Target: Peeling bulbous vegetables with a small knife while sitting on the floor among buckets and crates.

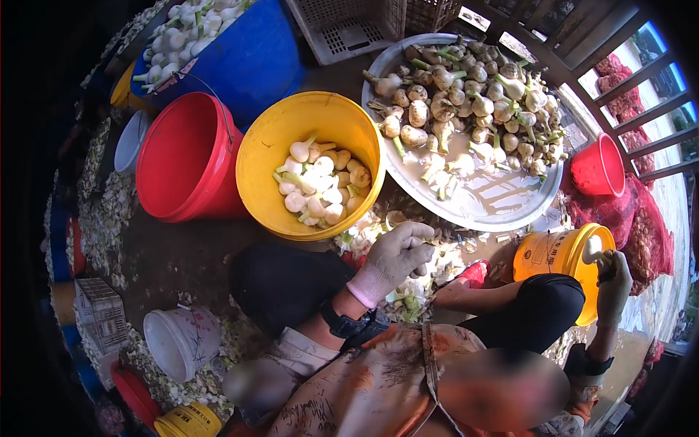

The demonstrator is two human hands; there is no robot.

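My right hand (pixel 611 281), in a pale work glove, grips a peeled white garlic bulb (pixel 591 249) by its stem end, beside the mouth of a yellow bucket (pixel 546 254) lying tilted at my right knee. My left hand (pixel 396 257), in a similar glove with a pink cuff, hangs over the heap of peelings (pixel 418 292) between my legs. Its fingers are partly curled, and whether they hold anything small is unclear. In front of my left knee a larger yellow bucket (pixel 267 180) holds cleaned garlic bulbs (pixel 314 183). Unpeeled garlic bulbs (pixel 475 104) fill much of a wide metal basin (pixel 475 216) ahead.
A red bucket (pixel 175 158) and a blue tub (pixel 246 65) heaped with white bulbs stand front left. White bucket (pixel 183 341) lies tilted at left. On the right are a small red bucket (pixel 598 166) and red mesh sacks (pixel 647 235). A plastic crate (pixel 349 27) sits behind.
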